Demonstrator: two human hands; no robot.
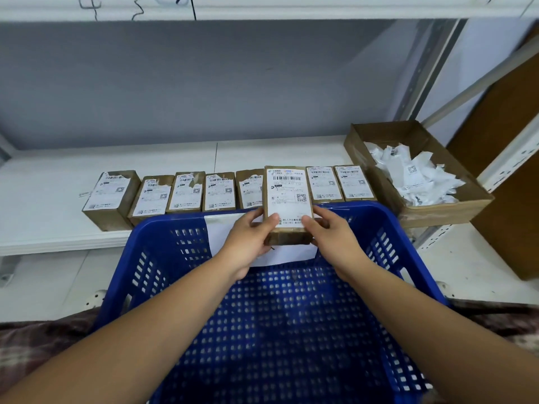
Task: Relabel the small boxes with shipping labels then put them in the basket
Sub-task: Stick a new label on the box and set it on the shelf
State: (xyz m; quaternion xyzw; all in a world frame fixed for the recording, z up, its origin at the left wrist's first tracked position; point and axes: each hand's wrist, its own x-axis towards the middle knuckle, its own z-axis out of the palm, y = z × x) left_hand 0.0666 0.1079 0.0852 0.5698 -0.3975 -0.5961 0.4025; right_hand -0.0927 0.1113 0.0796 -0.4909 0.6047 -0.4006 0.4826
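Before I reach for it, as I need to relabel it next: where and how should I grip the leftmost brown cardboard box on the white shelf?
Probably from above, across the long side faces of the leftmost brown cardboard box: it stands taller than the neighbouring box, so its right flank shows, and its left is open.
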